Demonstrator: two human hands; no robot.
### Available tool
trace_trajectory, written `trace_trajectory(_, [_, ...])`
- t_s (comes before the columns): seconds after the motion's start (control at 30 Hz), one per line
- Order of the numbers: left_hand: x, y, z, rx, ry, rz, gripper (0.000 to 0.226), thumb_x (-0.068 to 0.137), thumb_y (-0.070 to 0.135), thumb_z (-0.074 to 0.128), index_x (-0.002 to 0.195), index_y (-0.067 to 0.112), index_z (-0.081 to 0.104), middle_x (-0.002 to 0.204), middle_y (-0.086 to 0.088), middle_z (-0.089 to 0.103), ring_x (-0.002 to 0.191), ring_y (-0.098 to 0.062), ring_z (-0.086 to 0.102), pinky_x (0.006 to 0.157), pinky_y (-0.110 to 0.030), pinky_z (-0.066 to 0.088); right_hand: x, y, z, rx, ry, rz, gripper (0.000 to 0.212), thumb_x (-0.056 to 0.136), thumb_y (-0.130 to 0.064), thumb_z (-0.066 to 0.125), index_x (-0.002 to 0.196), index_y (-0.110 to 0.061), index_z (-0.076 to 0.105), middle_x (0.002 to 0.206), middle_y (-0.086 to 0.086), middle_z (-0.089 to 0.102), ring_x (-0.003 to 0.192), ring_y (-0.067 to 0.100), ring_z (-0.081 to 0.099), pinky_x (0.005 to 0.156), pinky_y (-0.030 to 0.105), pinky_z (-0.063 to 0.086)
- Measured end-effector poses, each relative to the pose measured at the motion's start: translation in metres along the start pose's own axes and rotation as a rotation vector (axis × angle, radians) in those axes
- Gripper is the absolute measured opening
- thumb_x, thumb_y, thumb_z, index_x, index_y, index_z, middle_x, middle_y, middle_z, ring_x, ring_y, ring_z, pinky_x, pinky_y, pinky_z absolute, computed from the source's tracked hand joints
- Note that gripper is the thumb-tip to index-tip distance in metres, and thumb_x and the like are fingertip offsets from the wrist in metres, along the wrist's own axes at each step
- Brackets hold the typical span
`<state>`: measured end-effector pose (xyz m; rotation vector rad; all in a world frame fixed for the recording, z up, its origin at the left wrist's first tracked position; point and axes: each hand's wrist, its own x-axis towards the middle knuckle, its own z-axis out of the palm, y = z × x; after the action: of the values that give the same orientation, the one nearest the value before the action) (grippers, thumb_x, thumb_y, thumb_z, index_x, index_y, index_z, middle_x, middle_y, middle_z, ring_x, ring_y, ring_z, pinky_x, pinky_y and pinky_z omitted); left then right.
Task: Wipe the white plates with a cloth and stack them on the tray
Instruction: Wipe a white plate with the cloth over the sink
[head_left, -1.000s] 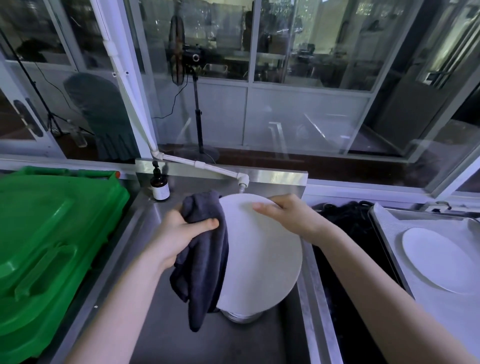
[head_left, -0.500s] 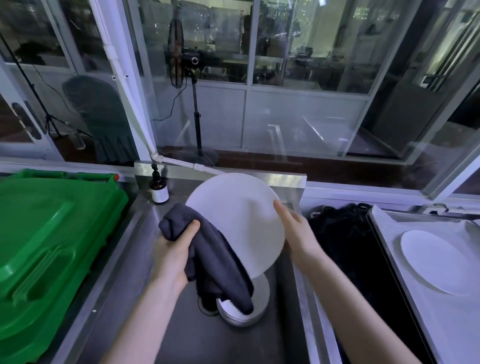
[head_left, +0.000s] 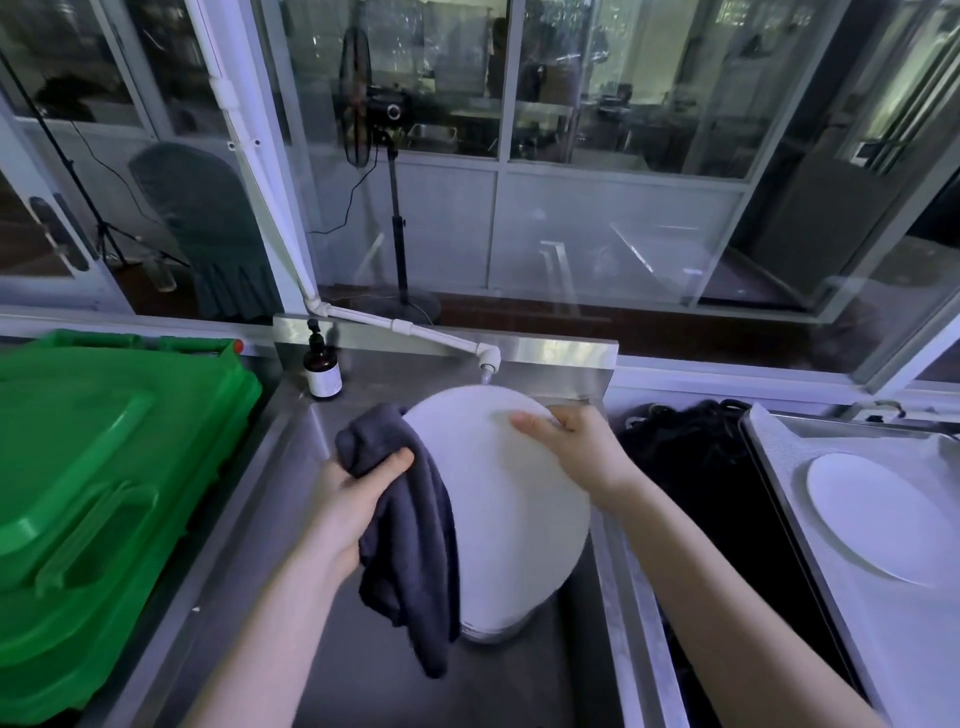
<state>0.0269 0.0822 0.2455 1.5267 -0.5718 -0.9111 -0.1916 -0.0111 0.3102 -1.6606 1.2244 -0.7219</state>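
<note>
A commercial dishwashing area: stainless steel sink (head_left: 363, 675), metal tray (head_left: 883, 649), green bin (head_left: 104, 493) and glass partitions (head_left: 597, 156)

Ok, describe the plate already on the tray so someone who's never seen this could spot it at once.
Find the steel sink in the middle, then look right to the metal tray. The white plate lying flat on it is the one. Unlike the other plate, which the right hand holds over the sink, it lies alone and untouched.
</note>
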Motion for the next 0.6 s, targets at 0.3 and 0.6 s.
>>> trace_trajectory(0.3, [0.000,0.000,0.007,-0.272,0.112,0.016,0.020,0.084,0.029,0.076,0.093,0.029,0.059,0.092,0.003,0.068,0.085,-0.020,0.069,0.065,-0.031,0.056,-0.021,0.021,0.031,0.437,0.204,0.193,0.024,0.094,-0.041,0.066,0.091,-0.019,0.074,0.090,0.006,0.077,0.078,0.013,0.071,0.063,0.027,0.054])
trace_trajectory(0.6, [0.002,0.029,0.000,0.079,-0.202,0.066,0.031,0.058,0.043,0.086,0.076,0.021,0.072,0.064,-0.002,0.072,0.061,-0.018,0.072,0.048,-0.029,0.053,0.004,-0.012,-0.011,-0.096,-0.104,-0.087,0.052,0.096,-0.042,0.063,0.068,-0.001,0.047,0.067,0.008,0.034,0.062,0.020,0.031,0.058,0.032,0.023])
